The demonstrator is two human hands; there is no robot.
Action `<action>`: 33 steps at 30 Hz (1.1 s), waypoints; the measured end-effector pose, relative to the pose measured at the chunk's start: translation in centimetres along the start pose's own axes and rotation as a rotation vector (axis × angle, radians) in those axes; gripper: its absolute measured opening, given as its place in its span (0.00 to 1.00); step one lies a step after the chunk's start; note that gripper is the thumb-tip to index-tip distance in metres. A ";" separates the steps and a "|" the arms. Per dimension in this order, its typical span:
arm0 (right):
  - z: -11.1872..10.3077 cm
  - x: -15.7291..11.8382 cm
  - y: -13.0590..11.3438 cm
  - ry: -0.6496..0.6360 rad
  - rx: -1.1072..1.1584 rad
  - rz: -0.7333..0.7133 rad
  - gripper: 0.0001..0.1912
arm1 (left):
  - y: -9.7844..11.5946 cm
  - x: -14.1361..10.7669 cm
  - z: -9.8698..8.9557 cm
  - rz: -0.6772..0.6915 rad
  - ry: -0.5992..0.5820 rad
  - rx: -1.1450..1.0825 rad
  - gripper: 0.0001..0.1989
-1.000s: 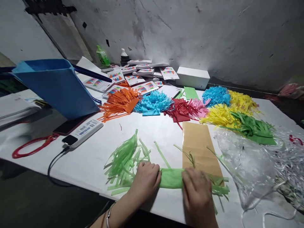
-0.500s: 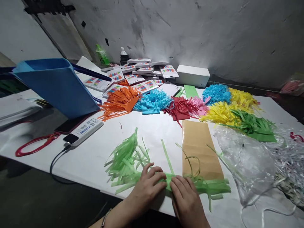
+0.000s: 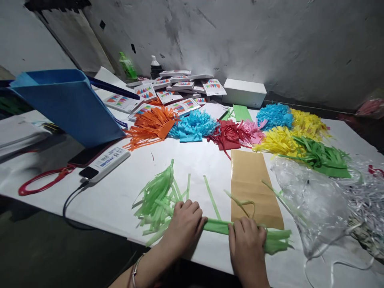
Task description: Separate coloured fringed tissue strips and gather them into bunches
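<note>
A light green tissue-paper fringe [image 3: 217, 226] stretches flat across the near edge of the table, its strips gathered into a band. My left hand [image 3: 186, 224] is closed on the band, left of its middle, fingers bent over it. Closed on the same band farther right is my right hand [image 3: 247, 244], with loose strip ends sticking out beyond it. Beside my left hand lies a tuft of light green fringe [image 3: 159, 192]. Single green strips [image 3: 212, 197] lie above the band, one curling over a brown paper sheet [image 3: 255, 180].
Orange [image 3: 153, 124], blue [image 3: 192, 128], red [image 3: 229, 136] and other coloured tassels line the table's middle. Clear plastic bags [image 3: 312, 200] lie at right. A power bank [image 3: 108, 162], phone and tilted blue box [image 3: 69, 108] stand left. Flat packs [image 3: 180, 86] pile up by the wall.
My hands have moved apart along the green fringe, the right one sliding rightward. The strip between them now shows longer and straighter, and its loose strips have shifted.
</note>
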State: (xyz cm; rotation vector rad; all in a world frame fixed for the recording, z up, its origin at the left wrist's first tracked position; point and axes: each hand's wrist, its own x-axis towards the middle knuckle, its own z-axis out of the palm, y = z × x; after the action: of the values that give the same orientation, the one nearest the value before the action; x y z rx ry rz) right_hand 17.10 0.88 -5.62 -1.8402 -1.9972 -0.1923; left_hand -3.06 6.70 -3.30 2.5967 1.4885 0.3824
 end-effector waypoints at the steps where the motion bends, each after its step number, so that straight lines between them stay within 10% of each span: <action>1: 0.0 0.2 -0.1 0.021 -0.025 -0.006 0.12 | 0.1 0.2 -0.1 -0.016 -0.019 0.019 0.10; 6: 0.0 0.2 -0.4 0.137 0.172 -0.175 0.10 | 0.1 0.4 -0.4 -0.038 0.034 -0.028 0.05; 15: -0.2 -0.2 -1.0 0.136 0.340 -0.141 0.09 | -0.2 -0.5 0.5 0.310 0.161 -0.181 0.05; 24: -4.6 -1.4 5.8 0.337 -0.281 -0.023 0.12 | -0.4 -0.3 1.1 0.309 0.140 -0.230 0.09; 28: -3.0 -0.4 1.5 0.220 0.135 -0.478 0.15 | -0.2 -0.1 0.9 0.290 0.102 -0.258 0.08; 33: 0.9 0.4 -2.6 0.204 0.287 -0.384 0.15 | -1.7 0.2 0.2 0.362 0.059 -0.194 0.08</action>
State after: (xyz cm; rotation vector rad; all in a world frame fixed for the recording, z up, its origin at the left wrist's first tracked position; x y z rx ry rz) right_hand 14.34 1.25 -5.85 -1.2053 -2.0881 -0.1837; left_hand -4.32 7.73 -3.89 2.7074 0.9339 0.6112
